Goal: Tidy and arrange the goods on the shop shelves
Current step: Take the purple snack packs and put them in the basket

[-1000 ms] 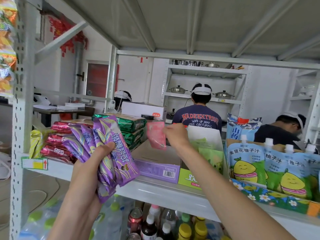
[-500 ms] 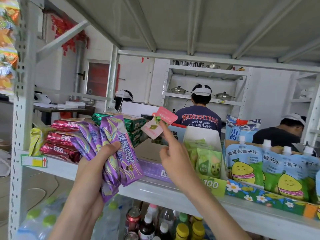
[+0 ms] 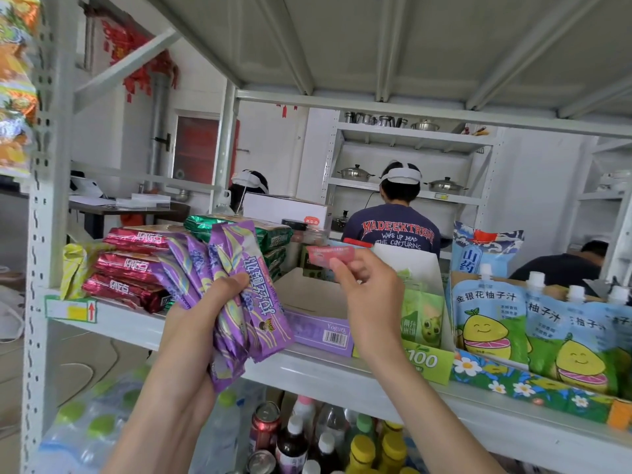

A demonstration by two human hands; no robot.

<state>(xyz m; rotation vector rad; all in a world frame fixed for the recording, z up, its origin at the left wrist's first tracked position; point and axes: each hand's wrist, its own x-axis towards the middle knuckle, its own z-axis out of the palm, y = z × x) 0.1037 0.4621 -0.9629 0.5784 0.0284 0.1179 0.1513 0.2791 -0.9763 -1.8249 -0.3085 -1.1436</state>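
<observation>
Mid-sorting: the left hand (image 3: 191,333) was closed around a fan of purple snack packets (image 3: 232,299) before the shelf (image 3: 342,374), the right hand (image 3: 369,295) pinching a small pink sachet (image 3: 328,254) above the open purple box (image 3: 318,319). Next, probably, each needed its proper place.

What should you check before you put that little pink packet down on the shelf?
1. Pink packet held firmly by the right hand: ok, pinched in the fingertips.
2. Purple packets secure in the left hand: ok, gripped as a fanned bunch.
3. Room in the open purple box: ok, its inside looks bare.
4. Pink packet belongs in that box: cannot tell, its label is blurred.
5. Red packets stacked tidily on the shelf: ok.
6. Juice pouches standing upright beside the green box: ok.
</observation>
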